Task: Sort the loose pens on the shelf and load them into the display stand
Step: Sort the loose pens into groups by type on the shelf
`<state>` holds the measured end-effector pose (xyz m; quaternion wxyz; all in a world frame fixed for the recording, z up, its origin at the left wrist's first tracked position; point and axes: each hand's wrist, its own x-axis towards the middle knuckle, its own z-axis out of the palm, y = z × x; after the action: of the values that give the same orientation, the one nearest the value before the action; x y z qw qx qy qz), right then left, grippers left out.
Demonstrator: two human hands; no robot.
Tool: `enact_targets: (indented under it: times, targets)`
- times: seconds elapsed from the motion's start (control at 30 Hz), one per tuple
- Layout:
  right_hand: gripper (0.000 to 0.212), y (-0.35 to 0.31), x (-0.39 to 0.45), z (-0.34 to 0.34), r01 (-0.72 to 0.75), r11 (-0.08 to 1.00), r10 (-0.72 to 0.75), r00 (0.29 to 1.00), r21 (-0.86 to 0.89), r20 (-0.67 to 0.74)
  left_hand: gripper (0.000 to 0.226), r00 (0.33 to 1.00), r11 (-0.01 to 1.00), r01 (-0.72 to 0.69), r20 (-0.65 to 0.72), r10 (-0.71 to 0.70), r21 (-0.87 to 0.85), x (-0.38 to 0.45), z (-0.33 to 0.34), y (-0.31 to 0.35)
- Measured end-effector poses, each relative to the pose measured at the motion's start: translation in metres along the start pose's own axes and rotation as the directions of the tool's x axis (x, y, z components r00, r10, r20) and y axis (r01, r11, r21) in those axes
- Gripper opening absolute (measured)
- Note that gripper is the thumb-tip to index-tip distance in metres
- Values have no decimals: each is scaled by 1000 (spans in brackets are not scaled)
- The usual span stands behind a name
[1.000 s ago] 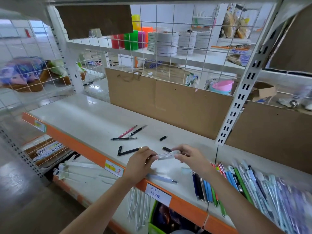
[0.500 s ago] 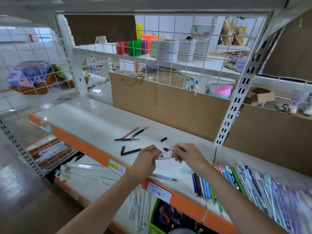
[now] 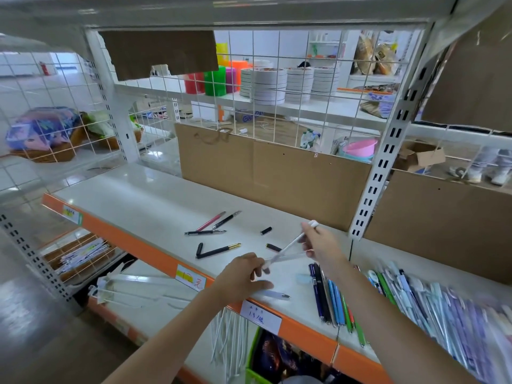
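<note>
Bright even light, edges warped, slight blur

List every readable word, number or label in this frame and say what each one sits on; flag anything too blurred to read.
"1.5 /" then a handwritten character, unclear: white paper price tag on the orange shelf edge.
One red handwritten character, unclear: yellow-and-white tag on the same edge.
Green-and-yellow tag at the edge's left end: too blurred.
Blue print on the cardboard box behind the wire grid: partial, unreadable.
Pens: no legible print.
</note>
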<state>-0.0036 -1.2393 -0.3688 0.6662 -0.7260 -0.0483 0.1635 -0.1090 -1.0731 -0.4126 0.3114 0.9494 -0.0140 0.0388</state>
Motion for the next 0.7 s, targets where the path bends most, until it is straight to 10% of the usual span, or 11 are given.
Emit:
enact_targets:
  times: [0.2,0.33,0.47,0.7]
  targets:
    - [10,1,17,-15,-30,982,31,1000,-184,3,7,998,989,30,57,-39,146,-2,1,-15]
    - [42,14,16,-8,-157,978,162,987,-137,25,5,997,982,80,-36,-75,171,0,-3,-20]
    - [54,22,17,-15,-17,656,83,995,-755,50,7,986,978,138,-118,-120,158,1,-11,-30]
    - [36,27,19,-7,306,426,-9,943,-851,334,9,961,978,194,-216,-173,80,22,-6,-36]
